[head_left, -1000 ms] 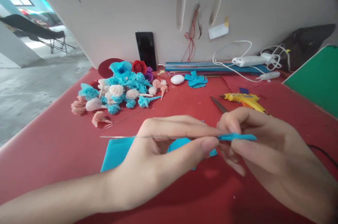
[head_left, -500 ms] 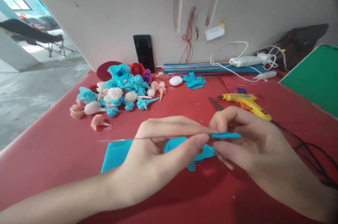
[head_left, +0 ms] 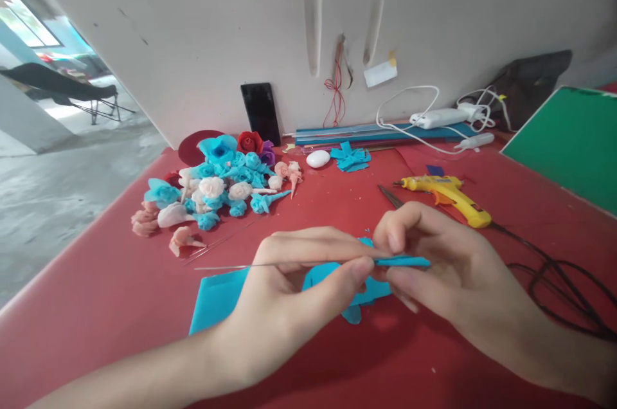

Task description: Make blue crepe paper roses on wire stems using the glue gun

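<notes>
My left hand pinches a thin wire between thumb and fingers. The wire lies nearly level and sticks out to the left past the knuckles. A narrow roll of blue crepe paper is wrapped about its right end. My right hand is curled at this end, thumb below and index finger above, closed lightly about the paper; the exact contact is partly hidden. Beneath the hands lie a flat blue paper sheet and cut blue paper pieces, partly covered by the left hand.
Blue, white and pink paper flowers are heaped at the back left, loose wires before them. Scissors, a yellow glue gun with a black cord, blue paper strips, a white egg-shaped object and a phone stand or lie farther back.
The view has tilted up slightly, so the things on the table appear lower. Both hands keep about the same hold on the wire and the blue paper.
</notes>
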A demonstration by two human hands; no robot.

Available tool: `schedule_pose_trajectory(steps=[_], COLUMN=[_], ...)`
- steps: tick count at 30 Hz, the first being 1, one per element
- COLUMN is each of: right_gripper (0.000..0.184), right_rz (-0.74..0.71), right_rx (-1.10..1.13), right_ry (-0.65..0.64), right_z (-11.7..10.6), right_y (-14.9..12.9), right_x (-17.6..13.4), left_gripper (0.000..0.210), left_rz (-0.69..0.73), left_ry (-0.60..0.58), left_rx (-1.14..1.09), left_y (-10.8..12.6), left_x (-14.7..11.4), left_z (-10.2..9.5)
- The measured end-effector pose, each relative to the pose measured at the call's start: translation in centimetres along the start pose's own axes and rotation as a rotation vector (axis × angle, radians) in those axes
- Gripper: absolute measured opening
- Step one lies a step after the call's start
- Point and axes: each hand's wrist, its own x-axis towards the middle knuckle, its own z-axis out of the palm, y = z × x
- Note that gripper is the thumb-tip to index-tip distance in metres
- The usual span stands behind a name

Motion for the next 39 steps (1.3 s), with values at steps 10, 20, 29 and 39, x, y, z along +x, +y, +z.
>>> schedule_pose_trajectory(steps=[10,20,29,39], right_gripper=[0.032,0.019,0.028,0.012], right_rz=[-0.199,-0.041,0.308,0.135], right_rx=[-0.118,-0.932,-0.907,-0.213], right_ry=[0.307,0.714,0.703,0.466], right_z=[-0.2,-12.3,-17.8,-11.7], right_y=[-0.5,-0.3,4.9,0.4], right_x=[0.3,1.7,0.7,-2.4], left_gripper=[0.019,0.019,0.022,0.02], left_rz=[0.073,-0.09,-0.13,-0.163], left_ry=[0.088,0.062,0.051,0.074], left_rx=[0.107,0.125,0.171,0.193], left_y=[0.0,-3.8,-6.1,-5.8], left_x=[0.3,0.7,0.9,0.9], left_z=[-0.4,0.8,1.1,1.5])
